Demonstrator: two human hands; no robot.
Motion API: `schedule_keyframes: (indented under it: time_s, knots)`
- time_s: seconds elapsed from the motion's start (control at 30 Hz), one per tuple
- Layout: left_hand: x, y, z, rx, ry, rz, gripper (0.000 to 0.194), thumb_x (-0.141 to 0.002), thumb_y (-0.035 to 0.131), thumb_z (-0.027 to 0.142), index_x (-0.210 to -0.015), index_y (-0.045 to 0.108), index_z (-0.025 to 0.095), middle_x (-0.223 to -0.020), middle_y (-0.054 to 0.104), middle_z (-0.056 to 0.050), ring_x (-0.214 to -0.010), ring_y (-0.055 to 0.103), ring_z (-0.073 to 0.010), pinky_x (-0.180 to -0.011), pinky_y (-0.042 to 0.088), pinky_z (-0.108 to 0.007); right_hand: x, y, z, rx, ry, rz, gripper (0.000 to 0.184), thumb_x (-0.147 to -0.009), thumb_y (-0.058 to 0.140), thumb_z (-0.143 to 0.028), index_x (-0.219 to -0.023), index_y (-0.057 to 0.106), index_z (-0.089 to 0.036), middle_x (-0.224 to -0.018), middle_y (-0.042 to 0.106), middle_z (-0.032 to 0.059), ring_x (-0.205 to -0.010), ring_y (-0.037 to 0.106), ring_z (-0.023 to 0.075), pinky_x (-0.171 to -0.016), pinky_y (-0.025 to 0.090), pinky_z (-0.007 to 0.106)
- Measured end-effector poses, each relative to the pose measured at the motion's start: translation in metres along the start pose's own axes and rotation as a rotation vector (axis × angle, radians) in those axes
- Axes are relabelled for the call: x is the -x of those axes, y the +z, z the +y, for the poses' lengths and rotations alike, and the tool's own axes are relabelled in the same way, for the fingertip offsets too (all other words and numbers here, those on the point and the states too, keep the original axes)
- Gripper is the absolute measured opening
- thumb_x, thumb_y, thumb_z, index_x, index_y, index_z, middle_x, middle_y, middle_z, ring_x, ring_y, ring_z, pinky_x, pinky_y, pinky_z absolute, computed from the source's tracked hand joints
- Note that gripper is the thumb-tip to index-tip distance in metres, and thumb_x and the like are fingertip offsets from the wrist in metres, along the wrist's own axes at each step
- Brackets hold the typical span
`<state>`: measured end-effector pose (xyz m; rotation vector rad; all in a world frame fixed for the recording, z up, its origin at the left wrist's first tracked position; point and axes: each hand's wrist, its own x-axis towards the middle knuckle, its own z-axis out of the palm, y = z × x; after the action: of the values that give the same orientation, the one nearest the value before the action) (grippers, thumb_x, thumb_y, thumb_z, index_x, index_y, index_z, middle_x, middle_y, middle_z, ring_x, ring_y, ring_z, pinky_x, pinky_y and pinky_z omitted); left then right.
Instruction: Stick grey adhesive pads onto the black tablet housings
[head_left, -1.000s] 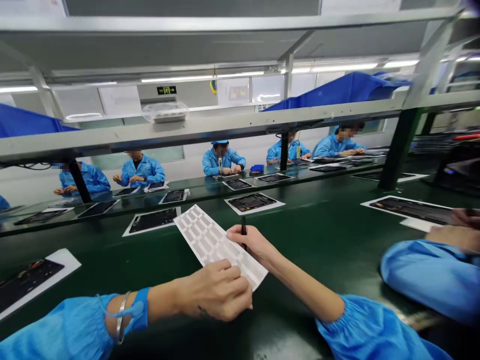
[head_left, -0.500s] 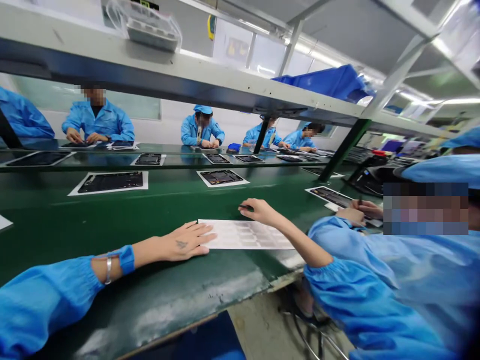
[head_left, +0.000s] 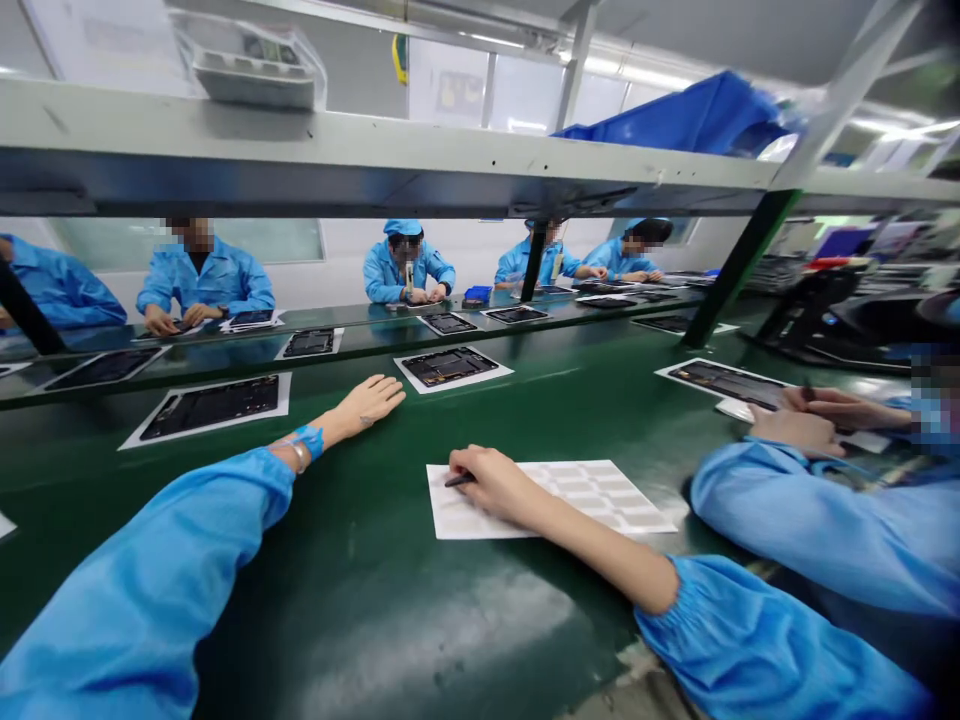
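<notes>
A white sheet of small rectangular labels (head_left: 592,495) lies flat on the green belt (head_left: 390,600). My right hand (head_left: 491,480) rests on its left part, fingers closed round a thin dark tool (head_left: 457,480). My left hand (head_left: 369,400) is stretched forward over the belt, fingers open and holding nothing. It is nearest a dark panel on a white sheet (head_left: 452,367) just beyond its fingertips. Another dark panel on white (head_left: 212,406) lies to its left.
A co-worker in a blue sleeve (head_left: 817,530) works at my right over a dark panel (head_left: 726,384). More panels lie along the far belt, where several people in blue coats sit facing me. A metal shelf (head_left: 375,150) runs overhead with a green post (head_left: 739,265).
My left hand left the label sheet and reached forward toward the panel on the belt. My right hand moved onto the sheet's left part, still on the tool. The view swung left.
</notes>
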<state>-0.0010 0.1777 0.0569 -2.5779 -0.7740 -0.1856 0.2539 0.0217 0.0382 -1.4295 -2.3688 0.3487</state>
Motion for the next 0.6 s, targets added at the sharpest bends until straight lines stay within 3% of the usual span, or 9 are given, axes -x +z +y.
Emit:
schedule_keyframes:
  time_s: [0.13,0.23,0.33,0.47,0.6]
  knots:
    - [-0.046,0.033,-0.04,-0.042,0.079,-0.014,0.035,-0.095,0.048,0.007,-0.126,0.062,0.016,-0.139,0.059,-0.015,-0.133,0.051,-0.0265,-0.112,0.036,-0.046,0.0,0.0,-0.003,-0.028,0.002,-0.041,0.02,-0.074,0.058,-0.002,-0.083,0.061,-0.019,-0.083,0.064,0.0043,-0.08,0.059,0.0191,-0.068,0.034,0.024]
    - [-0.083,0.06,-0.054,-0.044,0.145,-0.017,0.023,-0.099,0.057,0.022,-0.12,0.063,0.015,-0.128,0.063,-0.012,-0.121,0.058,-0.025,-0.106,0.044,-0.047,0.001,0.002,-0.002,-0.053,0.006,-0.054,0.024,-0.071,0.057,0.0,-0.084,0.06,-0.02,-0.085,0.064,0.0045,-0.083,0.06,0.0194,-0.068,0.035,0.024]
    - [-0.108,0.079,-0.064,-0.044,0.175,-0.006,0.027,-0.098,0.061,0.034,-0.118,0.063,0.015,-0.12,0.064,-0.009,-0.108,0.063,-0.0228,-0.095,0.053,-0.046,0.002,0.006,0.002,-0.057,-0.009,-0.059,0.025,-0.071,0.055,0.0,-0.085,0.06,-0.02,-0.087,0.065,0.0051,-0.084,0.061,0.0197,-0.067,0.036,0.024]
    - [-0.11,0.084,-0.07,-0.059,0.189,0.005,0.025,-0.098,0.061,0.034,-0.114,0.063,0.014,-0.113,0.065,-0.008,-0.099,0.065,-0.0202,-0.089,0.056,-0.042,0.003,0.011,0.006,-0.079,-0.054,-0.038,0.022,-0.073,0.056,-0.003,-0.085,0.059,-0.02,-0.087,0.067,0.0043,-0.085,0.062,0.0193,-0.067,0.037,0.024]
    - [-0.08,0.062,-0.064,-0.089,0.196,0.036,0.011,-0.098,0.058,0.022,-0.102,0.065,0.014,-0.098,0.067,-0.005,-0.093,0.064,-0.0184,-0.092,0.051,-0.039,0.002,0.011,0.005,-0.074,-0.057,-0.035,0.021,-0.075,0.058,-0.005,-0.089,0.06,-0.021,-0.089,0.068,0.0043,-0.084,0.063,0.0197,-0.067,0.037,0.024]
